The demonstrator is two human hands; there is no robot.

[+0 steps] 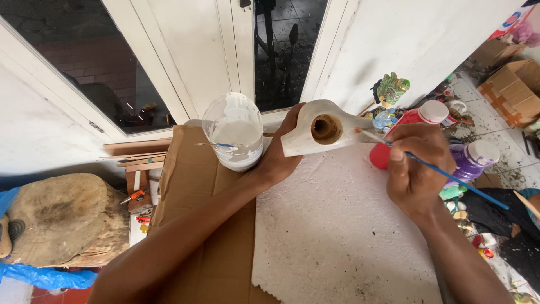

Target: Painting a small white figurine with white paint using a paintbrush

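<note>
Progress, judged from surfaces: the carved figure (323,132), held above the far edge of the white foam sheet (337,236), shows a white coat over nearly all visible faces. The round hollow in its near face stays bare brown. Brush tip sits at the right rim of that hollow, so coating looks close to complete there; hidden faces cannot be assessed.

Count, largest first:
- Foam sheet: one, on one sheet of brown cardboard (197,225).
- Tree stump (62,219): one, far left.
- Cut clear bottle of white paint (236,135): one, left of the figure.
- Capped paint bottles: two, red (416,121) and purple (472,160), right.
- Carved figure: one.
- Brush (444,174): one, blue-handled.

Left hand (284,152) fingers wrap the figure from behind. Right hand (413,163) fingers pinch the brush.
</note>
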